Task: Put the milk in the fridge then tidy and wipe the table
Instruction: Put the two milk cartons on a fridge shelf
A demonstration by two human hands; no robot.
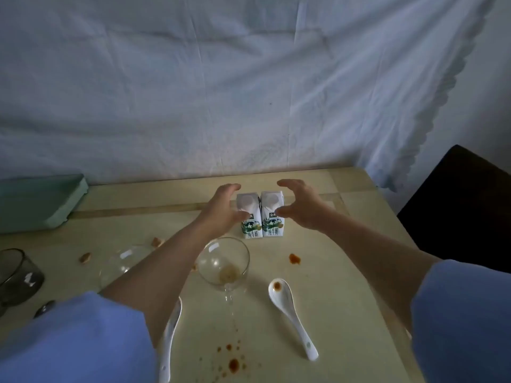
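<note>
Two small milk cartons (261, 215) stand upright and touching side by side, toward the far edge of the tabletop (345, 272), a little right of its middle. Both hands are spread and curved around them: the left hand (225, 207) is at the left carton's side, thumb seemingly against its front, while the right hand (300, 205) arches over the right carton with a gap between fingers and thumb. Neither has closed on a carton. Blue sleeves (77, 341) are pushed up past the forearms.

Nearer the front edge a stemmed glass (224, 262) holds a brownish residue. One white ceramic spoon (291, 313) lies to its right, another spoon (170, 341) to its left, partly under the left forearm. Reddish-brown sauce spots (233, 364) mark the front edge, and one more blot (294, 259) sits just before the cartons. Food crumbs (85, 257) lie toward the left edge, near a dark tumbler (16, 277). A pale green tray (38, 203) occupies the far left corner.
</note>
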